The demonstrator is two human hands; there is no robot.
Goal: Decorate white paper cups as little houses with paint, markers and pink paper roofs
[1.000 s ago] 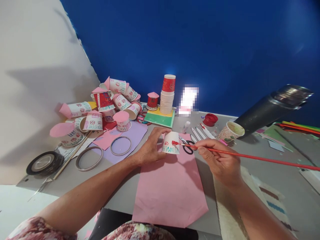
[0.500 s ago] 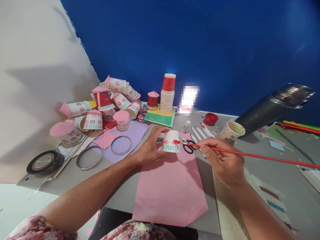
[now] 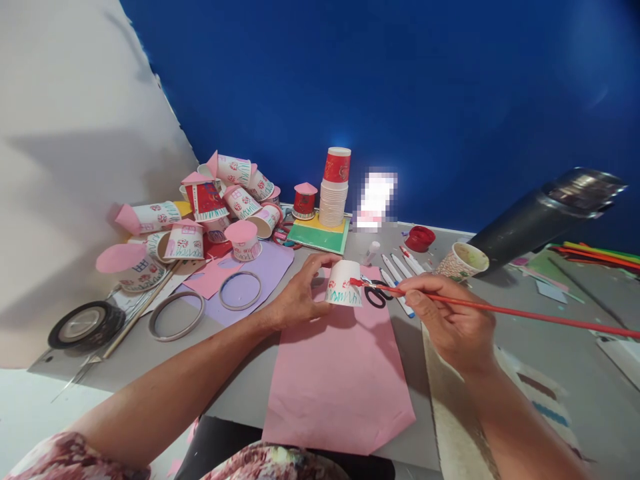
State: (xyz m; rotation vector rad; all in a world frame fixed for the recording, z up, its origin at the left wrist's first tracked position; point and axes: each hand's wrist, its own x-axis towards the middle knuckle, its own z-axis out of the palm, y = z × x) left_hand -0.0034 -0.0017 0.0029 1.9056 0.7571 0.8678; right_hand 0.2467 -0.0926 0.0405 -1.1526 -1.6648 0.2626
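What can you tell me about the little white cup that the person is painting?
The cup is a small white paper cup turned upside down, its flat bottom up and its wide mouth down on the pink paper sheet. Red flower shapes and green grass strokes run around its lower side. The left hand steadies it from its left, fingers curled over the top edge. The right hand holds a long red paintbrush whose red-loaded tip touches the cup's right side. It looks thin and light.

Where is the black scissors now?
In the head view, the black scissors lie on the table just right of the white paper cup, under the red paintbrush.
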